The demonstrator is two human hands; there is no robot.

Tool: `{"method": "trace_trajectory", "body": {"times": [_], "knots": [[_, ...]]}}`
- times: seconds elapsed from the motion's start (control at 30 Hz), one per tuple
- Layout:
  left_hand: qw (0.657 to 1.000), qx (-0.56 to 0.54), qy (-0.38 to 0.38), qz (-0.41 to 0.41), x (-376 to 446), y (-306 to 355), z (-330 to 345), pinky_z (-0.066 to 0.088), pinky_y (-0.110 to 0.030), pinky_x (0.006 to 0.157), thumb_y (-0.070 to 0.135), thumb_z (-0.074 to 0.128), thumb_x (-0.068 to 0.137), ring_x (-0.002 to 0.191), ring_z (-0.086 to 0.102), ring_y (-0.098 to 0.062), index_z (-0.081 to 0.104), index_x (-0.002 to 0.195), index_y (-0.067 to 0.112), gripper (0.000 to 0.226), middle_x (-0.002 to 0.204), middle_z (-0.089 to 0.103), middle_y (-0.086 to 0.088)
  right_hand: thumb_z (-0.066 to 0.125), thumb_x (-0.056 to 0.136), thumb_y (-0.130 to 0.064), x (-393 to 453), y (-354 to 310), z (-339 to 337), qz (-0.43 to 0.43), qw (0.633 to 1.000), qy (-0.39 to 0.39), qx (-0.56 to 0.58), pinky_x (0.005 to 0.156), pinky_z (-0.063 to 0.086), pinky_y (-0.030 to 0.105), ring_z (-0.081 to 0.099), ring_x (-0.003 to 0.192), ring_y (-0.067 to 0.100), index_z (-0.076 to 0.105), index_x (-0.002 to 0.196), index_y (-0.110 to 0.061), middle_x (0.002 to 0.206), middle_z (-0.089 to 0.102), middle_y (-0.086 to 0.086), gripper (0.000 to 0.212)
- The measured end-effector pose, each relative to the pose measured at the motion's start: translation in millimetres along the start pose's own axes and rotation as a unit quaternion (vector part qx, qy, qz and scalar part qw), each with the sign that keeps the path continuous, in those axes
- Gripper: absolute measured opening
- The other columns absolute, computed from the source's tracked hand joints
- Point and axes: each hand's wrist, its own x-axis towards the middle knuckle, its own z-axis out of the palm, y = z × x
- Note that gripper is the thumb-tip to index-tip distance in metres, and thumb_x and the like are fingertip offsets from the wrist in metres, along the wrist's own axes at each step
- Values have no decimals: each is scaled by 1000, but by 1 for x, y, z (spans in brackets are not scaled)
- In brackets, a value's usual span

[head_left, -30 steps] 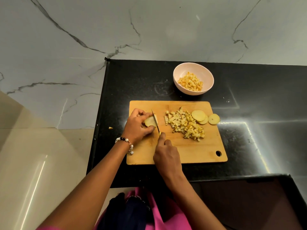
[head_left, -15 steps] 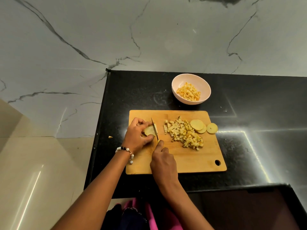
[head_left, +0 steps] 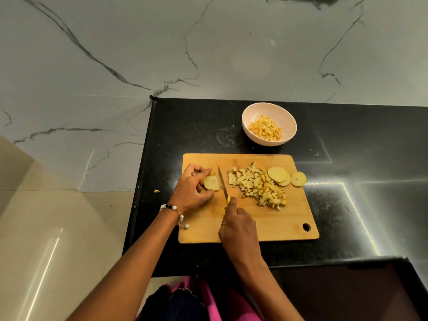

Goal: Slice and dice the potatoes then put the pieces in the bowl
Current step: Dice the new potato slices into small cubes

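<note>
A wooden cutting board (head_left: 284, 228) lies on the black counter. My left hand (head_left: 192, 191) grips a stack of potato slices (head_left: 212, 183) at the board's left end. My right hand (head_left: 238, 225) holds a small knife (head_left: 222, 181), index finger along its spine, blade just right of the stack. A heap of diced potato (head_left: 257, 184) sits mid-board, with three round slices (head_left: 281, 176) to its right, one at the board's edge. Behind the board, a pale bowl (head_left: 283, 114) holds diced pieces.
The black counter (head_left: 359, 205) ends at its left edge near the board, with pale floor beyond. A stray potato bit (head_left: 157, 191) lies off that edge. A marble wall (head_left: 208, 54) rises behind. A dark raised surface (head_left: 347, 290) sits at bottom right.
The camera view shifted slightly, so the scene sits lower in frame. The knife now stands a little right of the held slices. Both hands keep their grips.
</note>
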Motion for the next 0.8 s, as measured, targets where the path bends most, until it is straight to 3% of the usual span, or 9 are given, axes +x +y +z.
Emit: {"method": "trace_trajectory", "body": {"times": [0.17, 0.27, 0.33, 0.4, 0.5, 0.6, 0.67, 0.8], "knots": [[1000, 4, 13, 1, -3, 1, 1, 49, -16, 72, 35, 62, 68, 77, 53, -11, 57, 129, 14, 65, 112, 47, 4, 39, 93, -3, 2, -8, 9, -20, 1000, 3, 2, 66, 35, 33, 59, 91, 37, 25, 145, 2, 110, 60, 21, 55], [1000, -7, 18, -1, -3, 4, 1, 50, -19, 71, 33, 63, 67, 75, 54, -12, 60, 125, 14, 61, 110, 49, 5, 58, 73, 6, 2, -12, 10, -8, 999, 26, -33, 47, 30, 27, 59, 53, 33, 52, 124, 11, 76, 64, 20, 52], [1000, -16, 22, -8, -2, 5, 2, 50, -17, 70, 31, 64, 66, 71, 53, -10, 62, 123, 13, 60, 109, 51, 4, 48, 66, 6, 0, -19, 16, -22, 996, 62, -61, 34, 28, 24, 50, 34, 25, 63, 109, 12, 59, 60, 15, 45], [999, -27, 27, -12, -2, 5, 3, 49, -14, 69, 29, 64, 64, 68, 50, -6, 63, 121, 12, 59, 108, 51, 4, 29, 70, 2, 2, -24, 21, -54, 992, 76, -82, 31, 36, 25, 48, 32, 23, 63, 107, 13, 58, 58, 14, 52], [999, -25, 31, -10, -2, 4, 5, 46, -11, 67, 24, 71, 67, 66, 47, -4, 63, 121, 9, 56, 108, 50, 2, 24, 71, 0, 5, -27, 20, -54, 994, 54, -84, 32, 39, 27, 48, 32, 23, 62, 109, 15, 58, 58, 15, 55], [999, -17, 39, -11, -2, 4, 7, 45, -9, 67, 12, 75, 70, 66, 45, -4, 63, 121, 8, 52, 108, 50, 1, 46, 68, 2, -7, -20, 16, -46, 995, 39, -82, 28, 33, 25, 46, 29, 21, 62, 109, 15, 57, 57, 15, 46], [999, -21, 44, -14, -2, 5, 8, 45, -9, 68, 10, 75, 71, 66, 45, -3, 63, 121, 8, 52, 108, 50, 0, 70, 50, 6, -21, -15, 15, -41, 996, 20, -71, 28, 27, 24, 43, 28, 20, 62, 108, 15, 57, 56, 14, 60], [999, -16, 41, -14, -2, 4, 7, 46, -11, 70, 12, 75, 72, 67, 46, -4, 63, 122, 9, 51, 109, 50, 1, 78, 41, 8, -24, -15, 13, -32, 995, 23, -92, 26, 30, 24, 45, 28, 22, 62, 108, 16, 58, 57, 16, 70]]}}
